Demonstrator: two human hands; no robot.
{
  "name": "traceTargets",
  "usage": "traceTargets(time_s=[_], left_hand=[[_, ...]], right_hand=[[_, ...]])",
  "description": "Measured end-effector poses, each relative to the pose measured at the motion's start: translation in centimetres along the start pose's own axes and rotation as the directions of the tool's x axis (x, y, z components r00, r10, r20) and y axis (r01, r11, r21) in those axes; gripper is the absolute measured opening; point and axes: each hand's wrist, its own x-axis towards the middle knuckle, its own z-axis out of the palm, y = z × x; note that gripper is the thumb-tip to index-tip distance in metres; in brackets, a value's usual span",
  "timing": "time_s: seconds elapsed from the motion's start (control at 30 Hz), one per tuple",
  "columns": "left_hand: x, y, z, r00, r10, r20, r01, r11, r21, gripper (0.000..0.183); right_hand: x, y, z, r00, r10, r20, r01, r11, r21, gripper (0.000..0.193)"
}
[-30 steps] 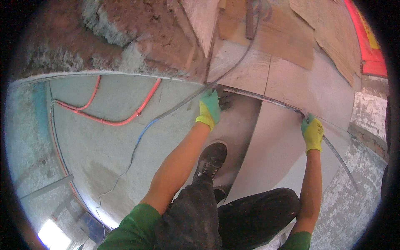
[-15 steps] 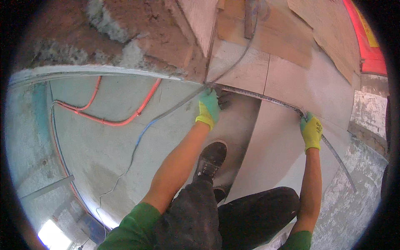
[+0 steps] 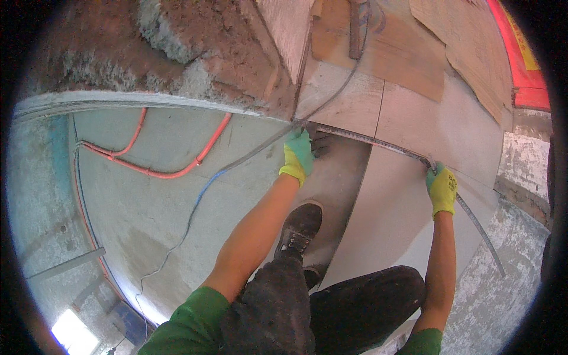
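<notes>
A long narrow strip with small marks along it, looking like a tape measure blade (image 3: 373, 141), lies along the front edge of the laid tiles. My left hand (image 3: 297, 154), in a yellow and green glove, pinches it at the left end, beside a grey cable (image 3: 331, 97). At the tiles' right side my right hand (image 3: 441, 188), gloved alike, is closed around the strip, and its loose tail curves down past that hand. Beneath the strip lie a large pale tile (image 3: 393, 207) and a darker bare patch of floor (image 3: 340, 168) to its left.
My shoe (image 3: 302, 228) stands on the dark patch. Orange conduits (image 3: 171, 174) loop along the grey surface at left. A broken brick wall edge (image 3: 195, 65) juts in at upper left. Brown cardboard (image 3: 467, 53) covers far tiles, with red sheeting (image 3: 523, 71) at right.
Both hands keep their hold on the strip in nearly the same places. The whole view has shifted very slightly.
</notes>
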Motion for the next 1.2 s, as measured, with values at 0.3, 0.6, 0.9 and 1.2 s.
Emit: traceTargets(time_s=[0.3, 0.6, 0.9, 1.2], left_hand=[[-0.5, 0.0, -0.4, 0.998, 0.061, 0.011, -0.062, 0.995, 0.078, 0.027], [1.2, -0.3, -1.8, 0.993, 0.105, 0.060, -0.119, 0.938, 0.325, 0.026], [-1.3, 1.2, 0.5, 0.999, -0.011, 0.047, 0.012, 0.999, -0.029, 0.039], [2.9, -1.8, -5.1, 0.879, 0.414, 0.237, -0.455, 0.580, 0.676, 0.025]], right_hand=[[0.1, 0.4, 0.7, 1.000, -0.029, 0.010, 0.029, 0.999, -0.037, 0.027], [0.0, 0.2, 1.1, 1.000, 0.015, 0.023, -0.015, 1.000, 0.008, 0.026], [-0.1, -0.4, 0.8, 1.000, 0.025, 0.019, -0.026, 0.999, 0.029, 0.024], [-0.5, -0.8, 0.3, 1.000, 0.026, 0.014, -0.027, 0.998, 0.061, 0.026]])
